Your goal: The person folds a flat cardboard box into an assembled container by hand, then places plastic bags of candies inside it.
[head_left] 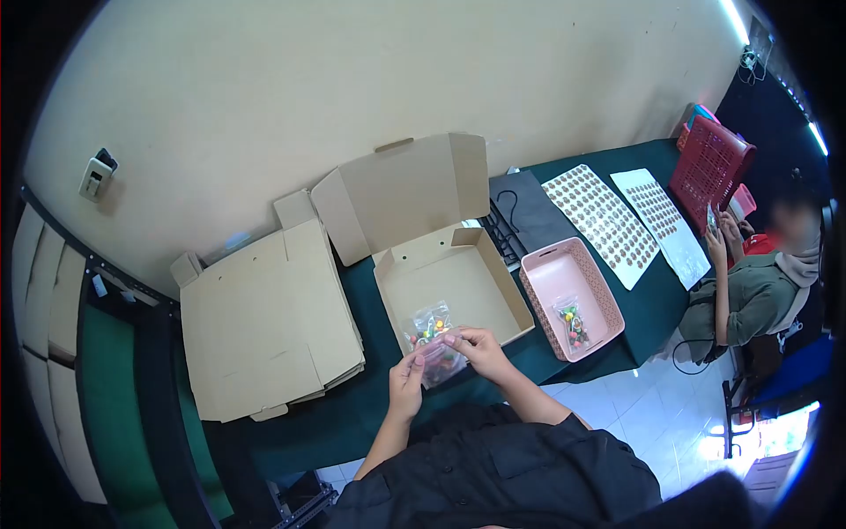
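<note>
My left hand and my right hand pinch the top edge of a clear plastic bag between them. Small coloured pieces show faintly through its film. Just behind it, another clear bag with yellow, green and red pieces lies in the open cardboard box, its lower part hidden by my hands. To the right, a pink basket holds one more bag of coloured pieces.
Flattened cardboard boxes are stacked at the left. Behind the pink basket lie a keyboard and two sticker sheets. A dark red basket stands at the far right, near another person holding a small packet.
</note>
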A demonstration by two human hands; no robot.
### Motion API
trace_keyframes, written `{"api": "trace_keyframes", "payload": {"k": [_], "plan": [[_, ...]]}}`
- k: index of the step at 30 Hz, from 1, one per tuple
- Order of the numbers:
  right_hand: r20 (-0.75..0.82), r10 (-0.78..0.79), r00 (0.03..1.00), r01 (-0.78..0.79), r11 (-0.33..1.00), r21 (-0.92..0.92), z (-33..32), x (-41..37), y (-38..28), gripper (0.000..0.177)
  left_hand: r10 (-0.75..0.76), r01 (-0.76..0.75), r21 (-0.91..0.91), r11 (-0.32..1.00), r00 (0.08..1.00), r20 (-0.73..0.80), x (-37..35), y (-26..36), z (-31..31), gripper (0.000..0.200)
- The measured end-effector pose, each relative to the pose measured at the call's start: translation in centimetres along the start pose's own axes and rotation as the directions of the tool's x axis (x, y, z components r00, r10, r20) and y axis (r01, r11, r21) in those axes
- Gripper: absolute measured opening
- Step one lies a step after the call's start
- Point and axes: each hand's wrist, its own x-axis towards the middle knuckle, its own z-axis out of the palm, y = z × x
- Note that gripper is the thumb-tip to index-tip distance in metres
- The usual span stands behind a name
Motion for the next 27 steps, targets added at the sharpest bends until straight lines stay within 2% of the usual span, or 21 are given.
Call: {"api": "trace_keyframes", "payload": {"k": [1, 2, 4, 6, 8, 9, 10, 11, 12, 14, 15, 16, 17, 18, 19, 20, 22, 24, 25, 26, 27], "plan": [[0.056, 0.086, 0.995, -0.088, 0.996, 0.035, -0.5, -0.1, 0.0, 0.028, -0.040, 0.045, -0.068, 0.997, 0.997, 0.069, 0.1, 1.0, -0.1, 0.037], [0.059, 0.086, 0.995, -0.089, 0.995, 0.035, -0.7, -0.2, -0.1, 0.028, -0.074, 0.093, -0.132, 0.987, 0.987, 0.141, 0.1, 1.5, -0.2, 0.037], [0.082, 0.143, 0.986, -0.145, 0.989, 0.027, -0.9, -0.4, -0.1, 0.029, -0.073, 0.084, -0.061, 0.995, 0.985, 0.158, 0.0, 1.7, -0.6, 0.038], [0.078, 0.073, 0.994, -0.075, 0.997, 0.019, -1.1, -0.6, 0.0, 0.030, -0.073, 0.072, 0.010, 0.997, 0.982, 0.174, 0.0, 1.5, -0.5, 0.039], [-0.106, 0.083, 0.991, -0.056, 0.970, 0.237, -1.4, -0.4, -0.4, 0.034, 0.108, -0.107, 0.034, 0.994, 0.993, -0.038, 0.2, 0.6, 0.0, 0.041], [-0.182, 0.082, 0.980, -0.044, 0.978, 0.206, -1.5, -0.3, -0.5, 0.037, 0.110, -0.108, 0.033, 0.994, 0.993, -0.039, 0.3, 0.0, -0.3, 0.041], [-0.181, 0.081, 0.980, -0.043, 0.978, 0.205, -1.3, -0.4, -0.7, 0.037, 0.144, -0.148, 0.298, 0.943, 0.989, 0.037, 0.4, -0.4, -0.6, 0.047], [-0.197, 0.070, 0.978, -0.022, 0.971, 0.238, -0.9, -0.6, -0.8, 0.037, 0.156, -0.195, 0.538, 0.820, 0.981, 0.118, 0.4, -0.8, -0.8, 0.054], [-0.210, 0.060, 0.976, -0.001, 0.963, 0.270, -0.5, -0.7, -0.9, 0.038, 0.160, -0.195, 0.537, 0.821, 0.981, 0.112, 0.1, -1.5, -0.5, 0.054], [-0.158, -0.014, 0.987, 0.050, 0.973, 0.227, 0.3, -0.7, 0.9, 0.040, 0.274, -0.293, 0.638, 0.713, 0.953, 0.132, -0.3, 0.2, 2.1, 0.063], [-0.123, 0.033, 0.992, 0.011, 0.939, 0.343, 1.3, -1.2, 0.0, 0.041, 0.237, -0.215, 0.490, 0.845, 0.971, 0.017, -0.3, -1.9, 2.1, 0.061], [-0.087, 0.077, 0.993, -0.029, 0.892, 0.452, 1.7, -1.4, -0.4, 0.042, 0.240, -0.214, 0.492, 0.844, 0.971, 0.009, 0.0, -3.2, 1.7, 0.061], [-0.021, 0.065, 0.998, -0.045, 0.858, 0.512, 1.5, -1.5, -0.3, 0.043, 0.163, -0.135, 0.354, 0.925, 0.985, -0.049, 0.1, -4.6, 1.3, 0.056], [-0.020, 0.067, 0.998, -0.048, 0.858, 0.512, 1.0, -1.5, 0.0, 0.043, 0.075, -0.056, 0.203, 0.978, 0.993, -0.091, 0.2, -4.4, 1.5, 0.050], [-0.094, 0.005, 0.996, 0.024, 0.951, 0.307, 0.4, -1.3, 0.3, 0.041, -0.028, 0.029, 0.019, 0.999, 0.998, -0.055, 0.2, -4.1, 1.5, 0.039], [-0.152, -0.072, 0.986, 0.085, 0.993, 0.082, 0.1, -1.2, 0.4, 0.040, -0.031, 0.032, 0.019, 0.999, 0.998, -0.056, 0.0, -3.8, 1.5, 0.039], [-0.186, -0.135, 0.973, 0.152, 0.985, 0.081, 0.2, -1.1, 0.3, 0.038, -0.108, 0.096, -0.105, 0.990, 0.988, -0.112, -0.1, -3.2, 1.6, 0.036], [-0.104, -0.066, 0.992, 0.069, 0.997, 0.028, 0.4, -1.4, 0.7, 0.038, -0.084, 0.069, -0.132, 0.989, 0.990, -0.117, 0.0, -3.4, 1.5, 0.034], [-0.002, -0.021, 1.000, 0.021, 0.992, 0.126, 0.5, -1.6, 1.7, 0.037, -0.105, 0.095, -0.139, 0.986, 0.992, -0.067, 0.0, -4.0, 1.0, 0.033], [-0.004, -0.019, 1.000, 0.020, 0.992, 0.125, 0.3, -1.6, 2.1, 0.037, -0.127, 0.123, -0.144, 0.982, 0.992, -0.018, -0.1, -4.5, 0.7, 0.033], [0.101, 0.091, 0.991, -0.103, 0.987, 0.124, 0.1, -1.6, 2.1, 0.036, -0.128, 0.125, -0.144, 0.982, 0.992, -0.015, -0.1, -4.4, 0.6, 0.033]]}}
